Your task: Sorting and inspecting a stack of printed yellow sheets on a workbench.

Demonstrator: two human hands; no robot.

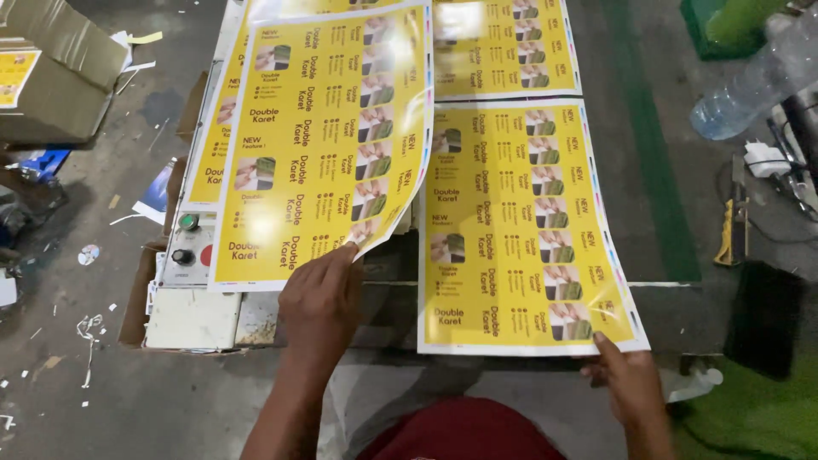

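My left hand (322,294) grips the near corner of a large yellow printed sheet (315,145), which is lifted and curls over the machine top. My right hand (626,379) holds the near right corner of a second yellow printed sheet (520,230) that lies flat on the machine table (656,298). Both sheets carry rows of small label prints with photos. More yellow sheets (503,43) lie further back, partly under the lifted one.
A control box with green and red buttons (189,249) sits at the machine's left edge. At right lie a clear plastic bottle (750,81), a yellow utility knife (728,230) and a white plug (764,158). A cardboard box (51,77) and paper scraps litter the floor on the left.
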